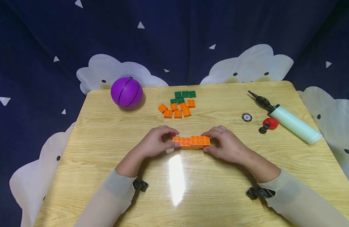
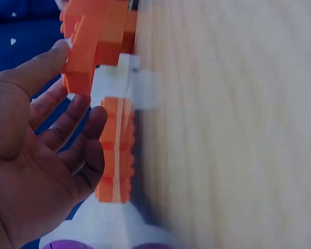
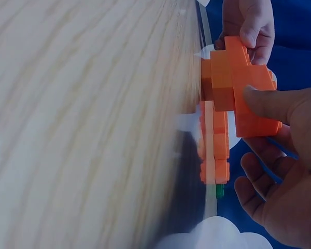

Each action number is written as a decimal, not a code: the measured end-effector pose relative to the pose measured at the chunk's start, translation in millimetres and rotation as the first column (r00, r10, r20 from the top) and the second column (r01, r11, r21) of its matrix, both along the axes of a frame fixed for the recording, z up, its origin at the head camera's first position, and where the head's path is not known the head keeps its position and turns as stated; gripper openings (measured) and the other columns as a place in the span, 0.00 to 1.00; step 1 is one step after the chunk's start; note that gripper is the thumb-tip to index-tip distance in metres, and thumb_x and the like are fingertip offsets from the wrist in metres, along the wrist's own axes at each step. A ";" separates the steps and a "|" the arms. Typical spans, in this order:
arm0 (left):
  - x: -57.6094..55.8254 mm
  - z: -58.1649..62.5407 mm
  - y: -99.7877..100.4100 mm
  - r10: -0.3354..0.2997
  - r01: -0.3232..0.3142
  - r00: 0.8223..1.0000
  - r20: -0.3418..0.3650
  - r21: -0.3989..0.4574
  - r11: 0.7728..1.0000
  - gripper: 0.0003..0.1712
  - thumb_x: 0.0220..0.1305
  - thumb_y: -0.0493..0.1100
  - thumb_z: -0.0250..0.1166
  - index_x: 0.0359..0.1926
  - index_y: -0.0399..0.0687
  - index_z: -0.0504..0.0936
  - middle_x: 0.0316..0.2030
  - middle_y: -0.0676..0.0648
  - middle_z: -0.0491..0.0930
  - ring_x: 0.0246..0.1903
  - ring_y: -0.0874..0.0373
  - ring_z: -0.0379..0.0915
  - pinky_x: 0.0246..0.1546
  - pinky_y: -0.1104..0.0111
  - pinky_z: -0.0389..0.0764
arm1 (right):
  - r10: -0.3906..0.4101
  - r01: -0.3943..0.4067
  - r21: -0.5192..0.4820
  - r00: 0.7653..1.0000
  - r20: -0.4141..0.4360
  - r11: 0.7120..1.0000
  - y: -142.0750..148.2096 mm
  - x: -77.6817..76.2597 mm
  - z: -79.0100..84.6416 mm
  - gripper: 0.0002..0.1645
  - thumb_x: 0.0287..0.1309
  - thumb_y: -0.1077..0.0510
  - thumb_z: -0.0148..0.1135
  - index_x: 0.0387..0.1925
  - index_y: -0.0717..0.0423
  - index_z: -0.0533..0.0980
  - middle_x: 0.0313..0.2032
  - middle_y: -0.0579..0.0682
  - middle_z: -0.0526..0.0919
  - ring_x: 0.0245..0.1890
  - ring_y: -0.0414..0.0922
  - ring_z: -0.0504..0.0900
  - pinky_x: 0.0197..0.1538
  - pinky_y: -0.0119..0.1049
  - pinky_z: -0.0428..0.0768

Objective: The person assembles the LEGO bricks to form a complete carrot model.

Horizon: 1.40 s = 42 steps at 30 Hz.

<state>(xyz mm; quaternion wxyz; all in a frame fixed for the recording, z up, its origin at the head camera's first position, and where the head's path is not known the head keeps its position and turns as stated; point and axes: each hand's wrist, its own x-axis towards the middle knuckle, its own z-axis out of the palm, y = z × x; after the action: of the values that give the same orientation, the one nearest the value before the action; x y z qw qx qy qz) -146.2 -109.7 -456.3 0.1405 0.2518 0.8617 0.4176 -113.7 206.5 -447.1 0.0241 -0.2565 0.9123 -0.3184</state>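
Joined orange toy building bricks (image 1: pixel 195 142) form a short row low over the tabletop, with studs facing up and the right part standing higher than the left. At the row's left end, my left hand (image 1: pixel 154 142) pinches it between thumb and fingers. My right hand (image 1: pixel 228 145) grips the other end, thumb in front and forefinger behind. Below the row more orange brick shows in the left wrist view (image 2: pixel 111 33) and the right wrist view (image 3: pixel 223 85). Part of the left end is hidden by my left thumb.
Loose orange bricks (image 1: pixel 177 113) and green bricks (image 1: pixel 185 94) lie toward the back of the table (image 1: pixel 106 176). A purple ball (image 1: pixel 126 92) sits back left. On the right are a pale hand pump (image 1: pixel 296 124), a round chip (image 1: pixel 247 117) and a red-and-black item (image 1: pixel 270 123).
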 end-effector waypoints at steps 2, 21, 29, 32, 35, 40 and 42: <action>-3.7 0.5 -4.6 -0.006 0.006 1.000 0.010 0.030 1.000 0.25 0.63 0.51 0.77 0.59 0.49 0.85 0.51 0.49 0.84 0.51 0.56 0.79 0.55 0.57 0.80 | 0.001 -0.001 -0.002 1.000 -0.002 1.000 0.7 -0.1 -0.6 0.29 0.52 0.53 0.82 0.56 0.51 0.83 0.52 0.49 0.84 0.57 0.49 0.77 0.62 0.52 0.75; -51.6 -6.3 -31.2 0.274 -0.274 0.962 0.012 0.038 0.961 0.18 0.67 0.43 0.72 0.56 0.44 0.85 0.47 0.47 0.83 0.46 0.51 0.78 0.50 0.57 0.79 | -0.003 0.003 0.018 1.000 0.001 1.000 0.5 -0.9 0.7 0.30 0.54 0.52 0.80 0.57 0.53 0.82 0.53 0.50 0.84 0.57 0.51 0.77 0.63 0.53 0.74; -69.5 -10.4 -28.8 0.357 -0.357 0.934 0.013 0.046 0.933 0.19 0.66 0.39 0.73 0.57 0.42 0.83 0.50 0.42 0.79 0.45 0.48 0.75 0.49 0.57 0.78 | -0.007 0.007 0.023 1.000 -0.001 1.000 0.1 -1.7 1.5 0.29 0.54 0.52 0.80 0.57 0.53 0.83 0.52 0.49 0.84 0.55 0.50 0.77 0.61 0.52 0.75; -77.0 -14.1 -28.2 0.379 -0.379 0.925 -0.019 0.025 0.925 0.21 0.64 0.38 0.73 0.58 0.42 0.82 0.50 0.40 0.78 0.44 0.47 0.74 0.48 0.57 0.77 | -0.003 0.003 0.023 1.000 0.001 1.000 -0.3 -1.8 1.9 0.29 0.54 0.52 0.80 0.57 0.53 0.83 0.52 0.49 0.84 0.55 0.50 0.77 0.60 0.52 0.75; -83.5 -16.0 -27.5 0.392 -0.393 0.919 -0.046 -0.005 0.920 0.24 0.64 0.38 0.73 0.61 0.44 0.82 0.52 0.40 0.77 0.44 0.47 0.74 0.48 0.57 0.78 | -0.005 0.005 0.026 1.000 0.005 1.000 -0.4 -2.1 2.7 0.29 0.54 0.52 0.80 0.57 0.53 0.83 0.53 0.49 0.84 0.56 0.50 0.77 0.62 0.52 0.75; -91.8 -15.3 -24.9 0.380 -0.384 0.923 -0.067 -0.071 0.921 0.27 0.65 0.39 0.73 0.65 0.49 0.80 0.53 0.40 0.75 0.46 0.46 0.73 0.51 0.55 0.77 | -0.007 0.006 0.034 1.000 0.009 0.999 0.1 -2.6 3.4 0.29 0.54 0.51 0.80 0.57 0.53 0.83 0.54 0.50 0.84 0.57 0.50 0.77 0.62 0.52 0.74; -95.7 -15.7 -23.9 0.370 -0.376 0.926 -0.076 -0.094 0.922 0.29 0.65 0.40 0.73 0.66 0.50 0.79 0.54 0.39 0.75 0.48 0.45 0.74 0.53 0.54 0.77 | -0.005 0.005 0.036 1.000 0.007 0.999 0.3 -2.9 3.6 0.29 0.54 0.51 0.80 0.57 0.53 0.83 0.54 0.50 0.84 0.57 0.50 0.77 0.62 0.52 0.75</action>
<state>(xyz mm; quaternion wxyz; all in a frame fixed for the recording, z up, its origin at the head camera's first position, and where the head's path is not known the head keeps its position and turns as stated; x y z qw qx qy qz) -241.9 -133.6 -472.0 0.0472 0.0872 0.9187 0.3824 -116.6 206.8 -443.6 0.0312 -0.2527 0.9183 -0.3030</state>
